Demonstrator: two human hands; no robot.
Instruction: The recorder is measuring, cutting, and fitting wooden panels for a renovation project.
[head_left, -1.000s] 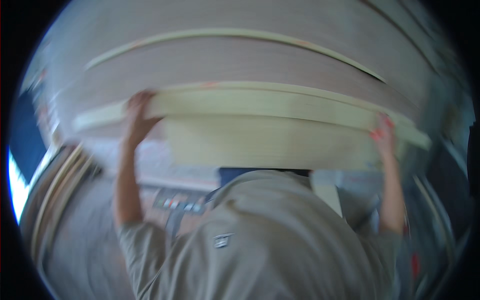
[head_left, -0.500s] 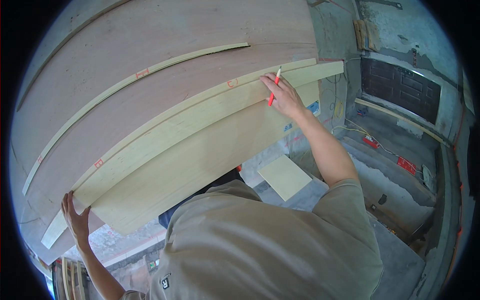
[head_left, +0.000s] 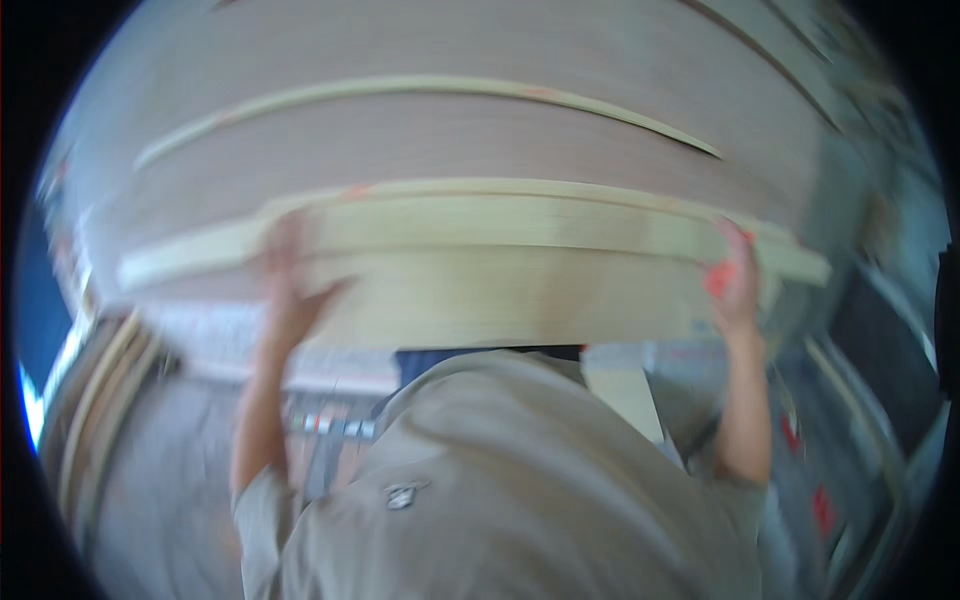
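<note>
Facing a broad pinkish table [head_left: 430, 140], you have a long pale strip [head_left: 500, 220] in front of you, running left to right on the near side. A wider pale board [head_left: 450, 295] shows along its near edge. Some of the bow in both is the lens.

Left hand [head_left: 290, 285]: open, thumb spread from the fingers, at the strip's left part. Blur hides whether you touch the wood.

Right hand [head_left: 740, 285]: near the strip's right end, closed on what reads as a red pencil [head_left: 718, 278]. Contact with the strip uncertain too.

Handling, by judgement: strip looks like light, dry wood. Expect it stiff across its width, springy along its length, not slippery; corners could chip, edges splinter. Your best hold is well out toward each end, thumb near side, fingers over the far edge. Board likely heavier; give it two-handed support.

Beyond, a thin far strip [head_left: 430, 84] lies apart from yours.

Containers: you can't make one out for sure. Small coloured bits [head_left: 330, 426] sit low on the left; too smeared to tell whether anything holds them.
</note>
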